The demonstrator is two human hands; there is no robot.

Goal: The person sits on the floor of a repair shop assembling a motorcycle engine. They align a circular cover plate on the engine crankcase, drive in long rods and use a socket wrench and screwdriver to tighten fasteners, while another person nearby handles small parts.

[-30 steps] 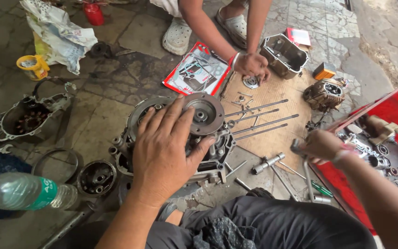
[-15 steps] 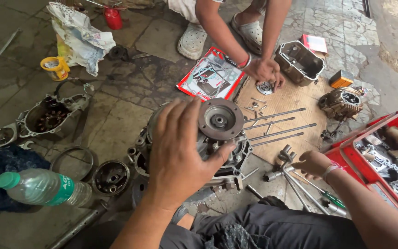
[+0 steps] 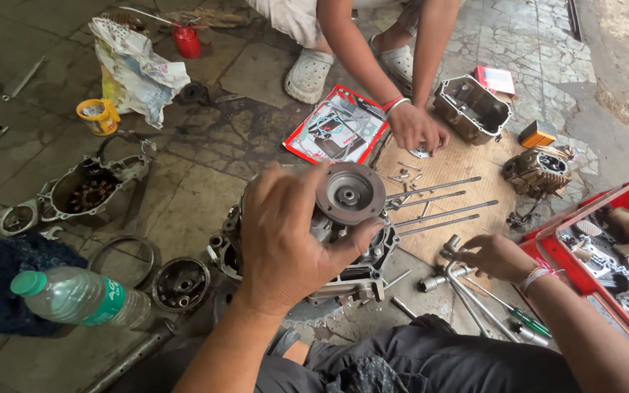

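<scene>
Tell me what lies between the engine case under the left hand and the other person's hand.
Head view: four long metal studs and small loose bolts on the cardboard sheet lie between engine case and that hand.

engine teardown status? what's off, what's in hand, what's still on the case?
Off already: four long studs laid on the wooden board, a side cover on the floor at left, a cylinder part at right. In hand: left hand steadies the crankcase beside its round disc; right hand grips a T-handle socket wrench. Left: the disc is still mounted on the case.
</scene>
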